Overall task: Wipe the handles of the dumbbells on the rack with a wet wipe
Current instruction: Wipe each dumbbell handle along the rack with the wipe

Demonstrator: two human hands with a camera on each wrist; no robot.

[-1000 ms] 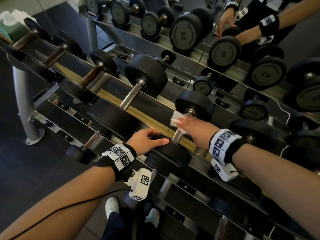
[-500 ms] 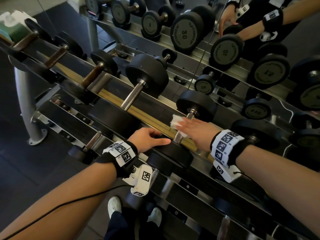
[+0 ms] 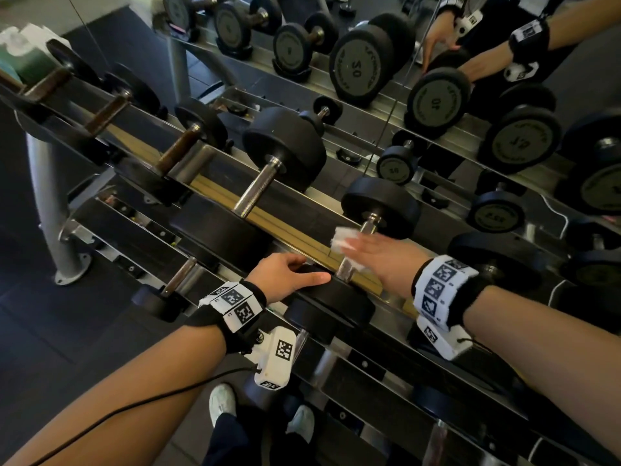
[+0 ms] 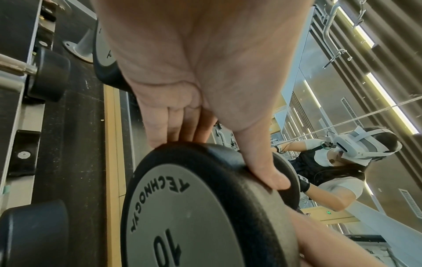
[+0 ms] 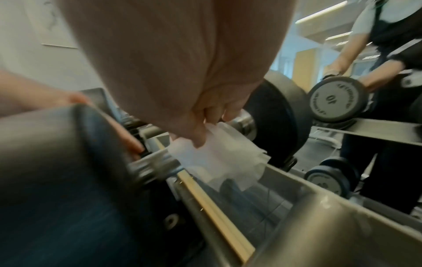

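Note:
A black 10 dumbbell (image 3: 336, 297) lies on the upper rack rail (image 3: 285, 230). My left hand (image 3: 285, 274) grips its near head (image 4: 194, 207), with the thumb (image 4: 262, 171) on the rim and the fingers over the far side. My right hand (image 3: 379, 260) holds a white wet wipe (image 3: 342, 238) against the steel handle (image 3: 368, 227), between the two heads. In the right wrist view the curled fingers (image 5: 214, 115) pinch the wipe (image 5: 219, 162), which drapes over the handle (image 5: 155, 164). The hand looks blurred.
A bigger dumbbell with a steel handle (image 3: 255, 193) lies just left, then several with rusty handles (image 3: 178, 149). A small dumbbell (image 3: 178, 277) sits on the lower tier. A mirror (image 3: 437, 95) behind repeats the rack. A rack leg (image 3: 50, 213) and my shoes (image 3: 221, 401) are below.
My right hand has shifted slightly along the handle with the wipe and is now blurred. My left hand stays on the near head.

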